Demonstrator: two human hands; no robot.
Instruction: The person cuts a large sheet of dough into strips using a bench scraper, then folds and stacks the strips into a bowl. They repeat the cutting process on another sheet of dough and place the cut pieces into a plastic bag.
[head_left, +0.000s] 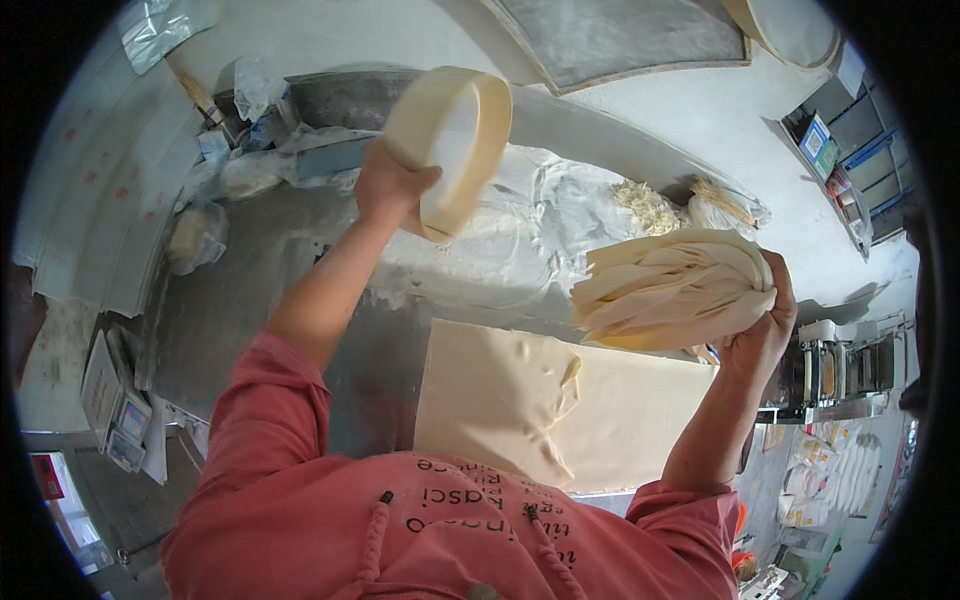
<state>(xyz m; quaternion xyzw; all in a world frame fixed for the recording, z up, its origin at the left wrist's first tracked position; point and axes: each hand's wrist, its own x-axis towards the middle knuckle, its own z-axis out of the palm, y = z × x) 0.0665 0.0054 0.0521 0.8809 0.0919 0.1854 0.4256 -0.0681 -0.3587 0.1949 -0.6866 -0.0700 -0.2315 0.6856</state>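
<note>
My left hand (394, 187) is raised over the worktop and grips the pale round hoop of what looks like a flour sieve (487, 135), tilted on its side and slightly blurred. At the right, my right hand (761, 319) holds a thick folded bundle of thin dough sheets (675, 289) by its rounded end. Its layered edges point left. Below the bundle, a wide flat sheet of dough (637, 412) lies on the worktop close to my body, with a wrinkled, lifted ridge near its middle.
White flour (517, 225) covers the back of the metal worktop (240, 232). Dough scraps (649, 210) lie at its back right. Plastic bags (259, 176) and a brush (202, 97) stand at the back left. A scale (124, 420) is at the left, a roller machine (832, 367) at the right.
</note>
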